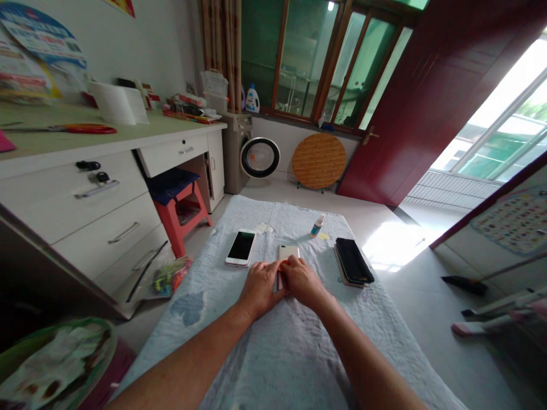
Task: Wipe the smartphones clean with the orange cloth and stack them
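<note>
A pale gold phone (289,251) lies back side up on the cloth-covered table, its camera at the upper left corner. My left hand (261,287) grips its left edge, with the thumb stretched toward the lower end. Over the middle of the phone, my right hand (302,280) has its fingers bent and closed at the left edge, meeting the left fingertips. The hands cover much of the phone, and any small thing between the fingertips is hidden. To the left lies a white phone (241,248) with a dark screen.
A small spray bottle (317,226) stands behind the hands. At right, a black phone (354,260) rests on another flat item. The light blue cloth (205,336) covers the table. A red stool (182,213) and a bin (102,364) stand at left.
</note>
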A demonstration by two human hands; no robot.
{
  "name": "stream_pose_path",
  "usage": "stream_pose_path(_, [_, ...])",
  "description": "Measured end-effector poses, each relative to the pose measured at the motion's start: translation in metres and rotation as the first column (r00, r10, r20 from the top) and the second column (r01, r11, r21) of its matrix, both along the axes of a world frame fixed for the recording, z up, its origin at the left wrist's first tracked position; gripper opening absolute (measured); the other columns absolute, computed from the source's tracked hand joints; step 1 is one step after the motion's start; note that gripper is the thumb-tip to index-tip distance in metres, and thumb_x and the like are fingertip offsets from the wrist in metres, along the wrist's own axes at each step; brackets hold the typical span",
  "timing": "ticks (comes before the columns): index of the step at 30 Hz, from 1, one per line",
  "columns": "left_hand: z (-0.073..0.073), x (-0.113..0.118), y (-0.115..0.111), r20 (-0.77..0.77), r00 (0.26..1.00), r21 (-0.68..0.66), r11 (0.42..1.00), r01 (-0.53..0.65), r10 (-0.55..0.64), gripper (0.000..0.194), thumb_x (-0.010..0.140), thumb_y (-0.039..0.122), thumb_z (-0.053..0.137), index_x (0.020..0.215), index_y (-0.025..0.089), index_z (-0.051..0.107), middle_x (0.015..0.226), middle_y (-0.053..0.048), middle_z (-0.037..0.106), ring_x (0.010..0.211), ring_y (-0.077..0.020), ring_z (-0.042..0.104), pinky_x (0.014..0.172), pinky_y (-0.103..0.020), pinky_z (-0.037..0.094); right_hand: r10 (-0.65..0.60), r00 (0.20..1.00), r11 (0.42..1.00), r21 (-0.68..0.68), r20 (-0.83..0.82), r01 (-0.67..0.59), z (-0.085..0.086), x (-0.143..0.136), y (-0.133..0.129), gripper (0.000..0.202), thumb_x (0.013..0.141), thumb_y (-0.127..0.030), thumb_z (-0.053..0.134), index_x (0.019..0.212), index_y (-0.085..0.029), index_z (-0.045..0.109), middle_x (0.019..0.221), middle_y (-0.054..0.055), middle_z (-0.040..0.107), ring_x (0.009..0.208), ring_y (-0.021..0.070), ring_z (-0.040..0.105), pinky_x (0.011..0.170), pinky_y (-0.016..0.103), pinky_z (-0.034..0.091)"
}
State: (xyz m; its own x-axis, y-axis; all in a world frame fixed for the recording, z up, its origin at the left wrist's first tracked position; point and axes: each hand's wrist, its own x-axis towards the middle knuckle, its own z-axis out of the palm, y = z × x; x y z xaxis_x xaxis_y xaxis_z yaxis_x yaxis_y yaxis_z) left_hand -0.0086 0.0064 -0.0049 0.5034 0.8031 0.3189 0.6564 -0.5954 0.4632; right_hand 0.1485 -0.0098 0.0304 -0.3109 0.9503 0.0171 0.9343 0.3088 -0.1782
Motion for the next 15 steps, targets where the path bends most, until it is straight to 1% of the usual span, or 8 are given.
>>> stream_pose_path(3, [-0.004,0.0,0.0,-0.014,1.0,0.0,1.0,-0.004,0.004,0.054,0.079,0.042,0.064,0.127,0.019,0.053,0.114,-0.01,0.065,0.108,-0.0296,0.055,0.096,-0.043,0.038,0.037,0.999,0.998,-0.04,-0.024,-0.038,0.001,0.004,-0.01,0.021,0.093,-0.022,0.048,0.103,-0.021,0.067,0.099,0.005,0.058,0.087,0.0157,0.052,0.081,0.025,0.037])
stream_pose_path(6, [-0.006,0.0,0.001,-0.024,1.0,-0.01,1.0,-0.002,0.002,0.055,0.079,0.045,0.065,0.127,0.019,0.054,0.121,-0.01,0.064,0.112,-0.03,0.054,0.099,-0.045,0.036,0.04,0.996,0.998,-0.046,-0.077,-0.043,0.001,0.011,-0.015,0.024,0.096,-0.023,0.045,0.094,-0.021,0.069,0.094,0.004,0.059,0.087,0.0139,0.053,0.082,0.023,0.037])
stream_pose_path(8, [-0.005,0.0,0.002,-0.025,1.0,-0.017,1.0,0.011,-0.012,0.057,0.078,0.048,0.066,0.127,0.02,0.055,0.123,-0.01,0.063,0.113,-0.0304,0.053,0.1,-0.045,0.036,0.005,0.993,1.0,-0.027,-0.12,-0.008,-0.001,0.017,-0.015,0.027,0.097,-0.024,0.044,0.093,-0.022,0.071,0.092,0.003,0.06,0.088,0.0134,0.054,0.083,0.022,0.037])
stream_pose_path(11, [-0.004,-0.001,0.002,-0.027,0.999,-0.026,0.999,0.027,-0.027,0.062,0.076,0.052,0.069,0.127,0.02,0.055,0.126,-0.009,0.062,0.113,-0.0308,0.053,0.1,-0.044,0.036,-0.081,0.984,0.996,0.023,-0.157,0.085,-0.006,0.025,-0.012,0.029,0.098,-0.025,0.042,0.097,-0.024,0.072,0.094,0.003,0.061,0.09,0.0136,0.054,0.083,0.022,0.037])
stream_pose_path(15, [-0.003,-0.002,0.003,-0.024,0.999,-0.036,0.999,0.031,-0.032,0.064,0.075,0.054,0.069,0.126,0.02,0.055,0.125,-0.009,0.062,0.113,-0.0305,0.053,0.1,-0.044,0.036,-0.164,0.978,0.984,0.052,-0.126,0.171,-0.011,0.028,-0.007,0.029,0.097,-0.025,0.044,0.097,-0.024,0.073,0.096,0.005,0.062,0.092,0.016,0.053,0.084,0.023,0.038])
